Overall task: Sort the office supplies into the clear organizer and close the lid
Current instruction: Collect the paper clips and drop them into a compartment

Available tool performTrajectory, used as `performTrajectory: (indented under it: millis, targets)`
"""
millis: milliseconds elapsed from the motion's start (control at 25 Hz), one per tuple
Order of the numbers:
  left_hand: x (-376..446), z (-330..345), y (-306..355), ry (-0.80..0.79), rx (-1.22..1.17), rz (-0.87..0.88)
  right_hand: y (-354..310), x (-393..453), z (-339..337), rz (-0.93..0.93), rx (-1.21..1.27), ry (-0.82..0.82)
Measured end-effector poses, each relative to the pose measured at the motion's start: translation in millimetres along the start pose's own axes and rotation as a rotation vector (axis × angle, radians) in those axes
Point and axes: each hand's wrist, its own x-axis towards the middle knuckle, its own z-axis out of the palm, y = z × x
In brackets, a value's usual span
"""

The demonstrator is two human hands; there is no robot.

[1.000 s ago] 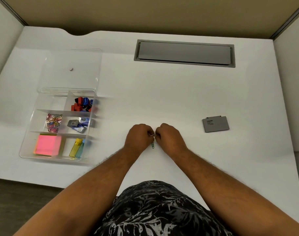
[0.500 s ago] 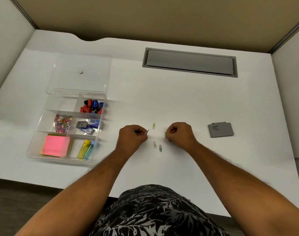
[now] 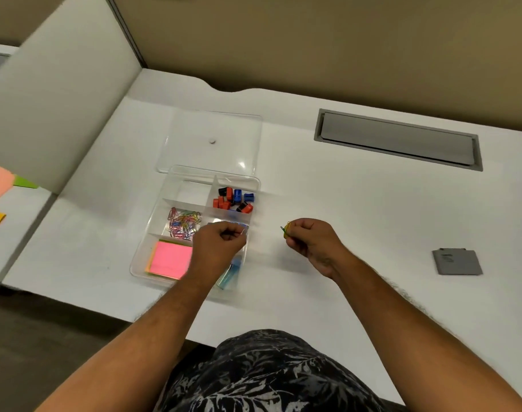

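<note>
- Over the clear organizer (image 3: 153, 257), the left hand (image 3: 218, 248) has come across from mid-desk, fingers pinching a silver clip (image 3: 243, 231)
- Just right, the right hand (image 3: 310, 242) pinches green-yellow clips (image 3: 286, 228) lifted off the desk (image 3: 357, 221)
- Dropping into the paperclip compartment (image 3: 184, 224) likely follows; lid (image 3: 212, 141) lies open

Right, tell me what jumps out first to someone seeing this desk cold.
The clear organizer at desk centre-left draws the eye, with its pink sticky notes at the near left and red, blue and black binder clips at the far right. Over it, the left hand pinches a silver paper clip, while the right hand beside it holds green and yellow paper clips.
</note>
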Motion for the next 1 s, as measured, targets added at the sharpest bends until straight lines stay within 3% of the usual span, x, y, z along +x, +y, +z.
performTrajectory:
  millis: [240,480,600,720,840,1000]
  targets:
    - [49.5,-103.4,-37.4,0.13,0.072,-0.036,-10.7,33.8,149.4,-0.136,-0.307,-0.104]
    - [88.4,-140.8,-61.4,0.033,0.205,-0.02,3.3,69.8,216.8,-0.325,-0.785,-0.079]
    - [90.3,-140.8,-67.2,0.023,0.29,0.051,4.2,73.3,208.9,-0.323,-0.834,-0.054]
    - [82.5,-133.1,-66.5,0.02,0.299,0.108,6.4,59.8,179.2,-0.312,-0.697,0.0]
    - [70.2,-112.4,-54.6,-0.013,0.218,0.103,16.7,36.5,130.4,-0.297,-0.632,0.102]
    - [50.9,-55.6,-25.8,-0.159,0.241,0.24,36.1,-4.3,48.9,-0.299,-0.654,0.251]
